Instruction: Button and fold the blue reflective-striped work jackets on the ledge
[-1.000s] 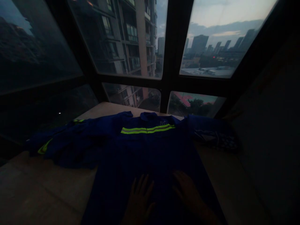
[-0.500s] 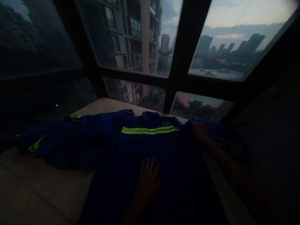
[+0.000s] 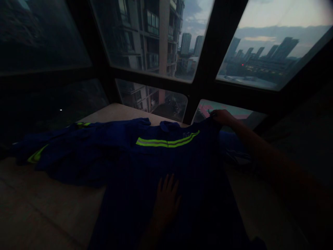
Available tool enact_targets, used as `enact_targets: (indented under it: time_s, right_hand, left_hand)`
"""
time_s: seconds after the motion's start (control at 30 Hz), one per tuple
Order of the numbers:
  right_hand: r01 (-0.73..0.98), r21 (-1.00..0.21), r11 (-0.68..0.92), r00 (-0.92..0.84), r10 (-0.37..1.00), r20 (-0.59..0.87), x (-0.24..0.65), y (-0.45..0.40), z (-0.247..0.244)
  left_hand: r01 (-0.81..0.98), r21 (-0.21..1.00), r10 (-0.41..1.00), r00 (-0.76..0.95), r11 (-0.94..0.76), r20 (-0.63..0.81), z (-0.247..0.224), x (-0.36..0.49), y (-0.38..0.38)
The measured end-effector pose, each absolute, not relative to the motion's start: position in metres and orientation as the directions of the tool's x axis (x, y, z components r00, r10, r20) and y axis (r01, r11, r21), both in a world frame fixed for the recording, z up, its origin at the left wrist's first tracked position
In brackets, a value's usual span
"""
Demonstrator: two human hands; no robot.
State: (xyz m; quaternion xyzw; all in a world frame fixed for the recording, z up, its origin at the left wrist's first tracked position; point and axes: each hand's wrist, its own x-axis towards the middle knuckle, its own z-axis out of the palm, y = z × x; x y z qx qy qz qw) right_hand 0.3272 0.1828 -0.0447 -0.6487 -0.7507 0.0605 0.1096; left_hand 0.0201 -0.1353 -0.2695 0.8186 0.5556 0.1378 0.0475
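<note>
Pale, flat, hard-looking surface (image 3: 80, 201) is bearing a dark blue cloth work garment with a yellow-green striped chest (image 3: 156, 163), mid-scene, collar lying far. Cloth is looking soft, floppy, fairly light, not fragile; I'd be gripping shoulder seams, since one-point holds are probably sagging. Right hand (image 3: 222, 117) is raising the far right shoulder, fingertips pinching fabric. Left hand (image 3: 166, 205) is resting near centre, palm down, fingers slightly spread.
</note>
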Motion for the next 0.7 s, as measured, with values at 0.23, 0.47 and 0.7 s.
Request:
enact_targets:
  time_s: [0.23, 0.47, 0.7]
  right_hand:
    - [0.783, -0.584, 0.212, -0.177, 0.977, 0.117, 0.344, 0.159, -0.097]
    - [0.936, -0.351, -0.011, 0.063, 0.989, 0.138, 0.385, 0.123, -0.171]
    - [0.974, -0.211, 0.085, -0.070, 0.995, 0.076, 0.371, 0.118, -0.186]
  left_hand:
    - [0.901, 0.246, 0.933, 0.334, -0.358, 0.136, -0.268, 0.022, -0.134]
    - [0.902, 0.227, 0.926, 0.333, -0.368, 0.179, -0.271, 0.021, -0.135]
    - [0.902, 0.215, 0.925, 0.344, -0.374, 0.164, -0.271, 0.020, -0.134]
